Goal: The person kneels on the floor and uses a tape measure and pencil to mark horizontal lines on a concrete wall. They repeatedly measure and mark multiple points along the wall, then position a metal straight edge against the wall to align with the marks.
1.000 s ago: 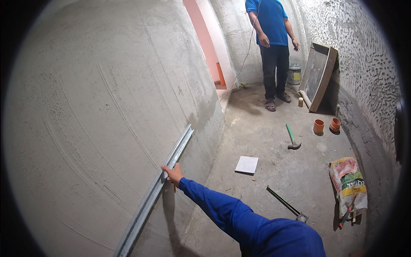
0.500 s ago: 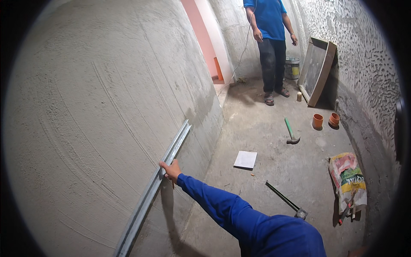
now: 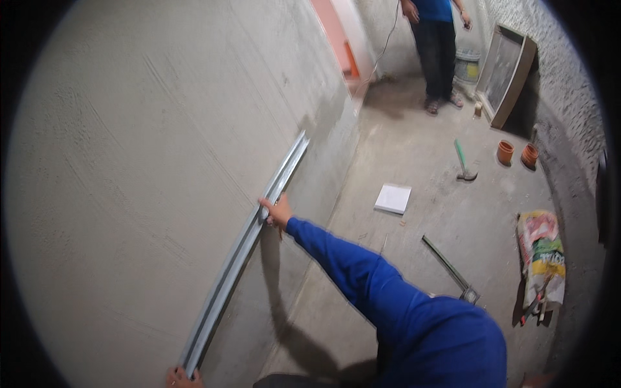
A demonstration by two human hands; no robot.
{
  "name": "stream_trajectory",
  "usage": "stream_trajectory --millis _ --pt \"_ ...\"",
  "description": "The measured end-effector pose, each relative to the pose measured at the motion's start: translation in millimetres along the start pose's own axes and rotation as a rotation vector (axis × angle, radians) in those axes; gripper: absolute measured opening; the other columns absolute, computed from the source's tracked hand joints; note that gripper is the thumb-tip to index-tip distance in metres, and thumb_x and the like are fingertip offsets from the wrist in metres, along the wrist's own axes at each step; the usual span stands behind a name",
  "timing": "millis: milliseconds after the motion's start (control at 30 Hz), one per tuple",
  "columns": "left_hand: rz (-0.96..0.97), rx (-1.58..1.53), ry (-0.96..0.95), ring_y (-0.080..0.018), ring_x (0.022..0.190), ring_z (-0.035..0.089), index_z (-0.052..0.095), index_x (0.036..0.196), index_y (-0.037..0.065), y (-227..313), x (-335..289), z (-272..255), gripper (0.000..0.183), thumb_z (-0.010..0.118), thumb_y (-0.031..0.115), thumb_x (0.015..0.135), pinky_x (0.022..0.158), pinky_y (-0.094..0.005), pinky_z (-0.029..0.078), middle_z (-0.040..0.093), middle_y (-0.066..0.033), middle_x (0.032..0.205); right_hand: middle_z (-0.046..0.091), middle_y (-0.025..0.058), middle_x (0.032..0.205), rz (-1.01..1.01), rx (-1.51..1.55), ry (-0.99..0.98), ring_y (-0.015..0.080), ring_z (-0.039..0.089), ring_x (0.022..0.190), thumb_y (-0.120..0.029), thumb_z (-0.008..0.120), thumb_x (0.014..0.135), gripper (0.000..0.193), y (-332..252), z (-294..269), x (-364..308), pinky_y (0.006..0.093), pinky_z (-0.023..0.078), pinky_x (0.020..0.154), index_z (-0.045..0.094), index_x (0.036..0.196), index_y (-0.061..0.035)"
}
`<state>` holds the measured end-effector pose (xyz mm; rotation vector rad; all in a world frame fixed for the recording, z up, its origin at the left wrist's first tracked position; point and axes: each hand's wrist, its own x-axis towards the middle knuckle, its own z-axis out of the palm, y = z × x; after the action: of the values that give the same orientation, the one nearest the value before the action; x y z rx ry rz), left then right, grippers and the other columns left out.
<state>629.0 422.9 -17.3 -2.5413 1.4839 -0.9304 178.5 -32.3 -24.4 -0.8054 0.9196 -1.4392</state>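
Observation:
A long galvanized metal channel (image 3: 242, 248) lies slantwise along the grey plastered wall (image 3: 162, 194), its far end higher than its near end. My right hand (image 3: 277, 211) grips it past the middle, thumb on the wall-side edge and the other fingers under it. Below that hand a thin brownish thing sticks out, too small to name. At the lower end of the channel my left hand (image 3: 184, 377) holds it, only partly in view at the bottom rim. My blue right sleeve (image 3: 362, 271) reaches across from the lower right.
On the concrete floor lie a white tile (image 3: 392, 198), a green-handled hammer (image 3: 460, 158), a dark green bar tool (image 3: 446, 263) and a printed sack (image 3: 542, 252). Two orange pipe pieces (image 3: 505, 152) stand farther off. Beyond are a person (image 3: 436, 52), a bucket (image 3: 467, 66) and a framed screen (image 3: 504, 74).
My left hand has come into view at the channel's lower end. My right hand keeps its hold. The view has tilted down and left, so the floor things sit higher and farther right.

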Motion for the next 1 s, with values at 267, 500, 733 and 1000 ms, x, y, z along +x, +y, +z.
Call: stream_trajectory --millis 267,500,733,1000 --pt "0.267 -0.035 0.415 -0.0360 0.112 0.047 0.058 0.120 0.008 21 7 -25 0.054 0.077 0.037 0.079 0.096 -0.0531 0.037 0.050 -0.0149 0.120 0.063 0.0213 0.092 0.035 -0.032 0.134 0.0230 0.063 0.061 -0.055 0.071 0.081 0.086 5 8 -23 0.0369 0.052 0.053 0.036 0.131 0.0046" --pt "0.221 0.012 0.381 -0.0352 0.115 0.045 0.057 0.122 0.009 20 6 -25 0.051 0.072 0.040 0.084 0.098 -0.0527 0.035 0.049 -0.0158 0.121 0.063 0.0316 0.108 0.037 -0.094 0.119 0.0369 0.067 0.086 -0.058 0.066 0.082 0.091 14 9 -34 0.0439 0.053 0.076 0.032 0.140 0.0042" --pt "0.254 0.007 0.395 -0.0345 0.115 0.046 0.055 0.124 0.008 18 4 -24 0.054 0.073 0.037 0.083 0.096 -0.0520 0.036 0.049 -0.0154 0.122 0.061 0.0292 0.106 -0.027 -0.149 0.189 0.0382 0.063 0.090 -0.053 0.063 0.086 0.078 26 6 -16 0.0451 0.048 0.078 0.039 0.136 0.0012" --pt "0.256 -0.037 0.404 -0.0351 0.113 0.047 0.057 0.124 0.008 17 6 -20 0.051 0.074 0.033 0.082 0.096 -0.0518 0.036 0.050 -0.0163 0.122 0.060 0.0327 0.116 0.106 -0.013 0.222 0.0416 0.066 0.095 -0.051 0.061 0.086 0.079 20 -11 -26 0.0445 0.054 0.078 0.036 0.140 0.0006"
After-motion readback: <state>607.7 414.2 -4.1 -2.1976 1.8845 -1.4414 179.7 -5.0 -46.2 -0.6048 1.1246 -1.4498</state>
